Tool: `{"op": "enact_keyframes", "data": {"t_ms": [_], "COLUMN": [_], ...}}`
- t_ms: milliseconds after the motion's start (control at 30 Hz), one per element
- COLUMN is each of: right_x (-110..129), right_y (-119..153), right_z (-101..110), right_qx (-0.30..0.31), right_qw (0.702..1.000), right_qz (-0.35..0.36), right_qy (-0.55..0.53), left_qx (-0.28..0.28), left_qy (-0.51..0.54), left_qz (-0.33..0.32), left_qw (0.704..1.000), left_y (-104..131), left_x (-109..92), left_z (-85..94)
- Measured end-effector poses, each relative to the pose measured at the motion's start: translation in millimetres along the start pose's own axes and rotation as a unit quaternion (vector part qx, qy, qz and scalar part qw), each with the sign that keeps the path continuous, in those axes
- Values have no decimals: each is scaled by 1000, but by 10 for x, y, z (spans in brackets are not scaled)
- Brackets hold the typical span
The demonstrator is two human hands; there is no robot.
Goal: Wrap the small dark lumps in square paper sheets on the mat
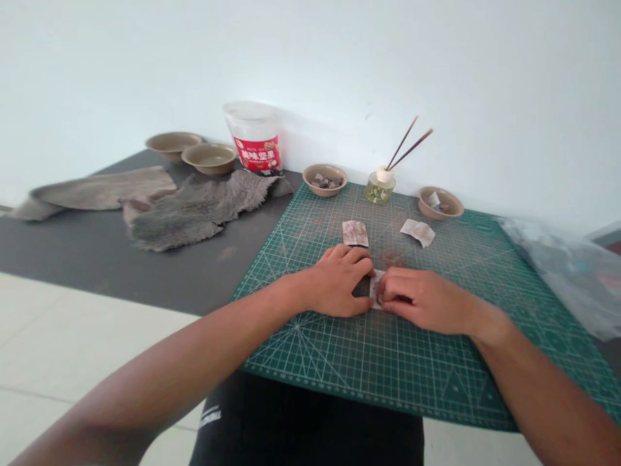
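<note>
A small whitish piece of paper (376, 285) with brown smudges lies on the green cutting mat (334, 349). My left hand (339, 281) holds down its left side, with fingertips at the upper corner and the thumb at the lower one. My right hand (414, 298) is closed, its bent fingers pressed together over the right part of that paper. Whatever sits in the right fingers is hidden. Beyond my hands lie two more smudged paper pieces, one flat (355, 233) and one creased (418, 232).
Behind are a bowl of small brown lumps (325, 191), a reed diffuser (380, 188) and a bowl with paper inside (440, 210). Leftward are a grey cloth (194, 213), two bowls (211, 169) and a red-labelled tub (255, 139). Clear plastic (572, 272) lies right.
</note>
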State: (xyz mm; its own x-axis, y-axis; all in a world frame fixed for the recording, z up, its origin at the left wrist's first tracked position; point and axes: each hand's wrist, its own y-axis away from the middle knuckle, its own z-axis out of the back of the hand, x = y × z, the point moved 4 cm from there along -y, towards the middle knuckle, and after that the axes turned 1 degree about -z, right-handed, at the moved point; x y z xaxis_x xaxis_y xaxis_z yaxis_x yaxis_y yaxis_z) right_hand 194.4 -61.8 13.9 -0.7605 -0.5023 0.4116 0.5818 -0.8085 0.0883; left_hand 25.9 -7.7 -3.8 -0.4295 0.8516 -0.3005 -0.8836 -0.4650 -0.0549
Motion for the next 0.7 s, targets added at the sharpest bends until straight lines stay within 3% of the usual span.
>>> {"op": "enact_keyframes", "data": {"t_ms": [133,300,467,633,700], "right_x": [-74,-27,-80,-21,14], "right_y": [15,27,-1,32,18], "right_z": [76,47,72,30,12], "right_qx": [-49,10,-87,-4,-13], "right_qw": [997,999,990,999,999], "right_qz": [-61,-36,-99,-38,-28], "right_qy": [28,1,53,14,13], "left_qx": [-1,0,-5,-10,-8], "left_qy": [2,1,-4,-4,-6], "left_qz": [3,-4,-3,-8,-5], "left_qw": [1000,1000,1000,1000,1000], "left_y": [1,6,4,7,10], "left_x": [3,-3,6,-7,-9], "left_z": [6,10,3,6,2]}}
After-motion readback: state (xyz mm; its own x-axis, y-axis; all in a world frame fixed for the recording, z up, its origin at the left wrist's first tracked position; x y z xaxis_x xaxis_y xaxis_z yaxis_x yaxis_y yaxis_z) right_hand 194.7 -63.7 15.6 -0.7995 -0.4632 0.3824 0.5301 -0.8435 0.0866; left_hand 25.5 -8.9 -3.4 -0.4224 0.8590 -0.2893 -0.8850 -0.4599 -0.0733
